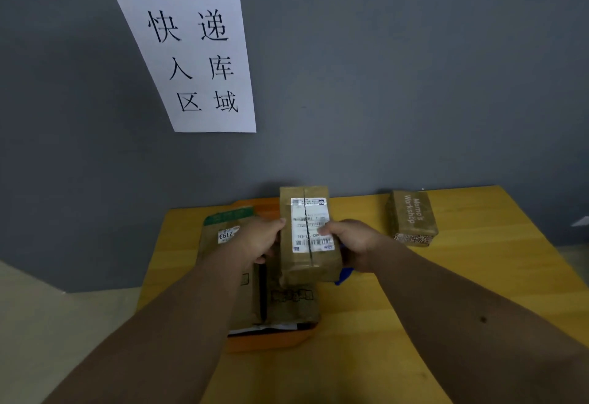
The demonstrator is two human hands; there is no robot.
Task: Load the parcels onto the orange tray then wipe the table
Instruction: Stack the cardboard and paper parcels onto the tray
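Parcel [308, 237] between left hand [255, 241] and right hand [353, 241] — over orange tray [271, 341].

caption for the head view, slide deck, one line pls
Both hands, left hand and right hand, hold a labelled parcel over the loaded orange tray; one parcel remains on the table.

Count: 4 parcels — held [308, 234], green-edged [223, 228], bottom [291, 303], right [412, 217]; 1 orange tray [271, 341]; 1 wall sign [194, 59]; 2 hands [258, 239] [352, 242].

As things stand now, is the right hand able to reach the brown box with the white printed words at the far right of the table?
Probably not yet. The right hand grips the labelled brown cardboard parcel together with the left hand. The brown printed box stands apart on the yellow wooden table, with bare table between.
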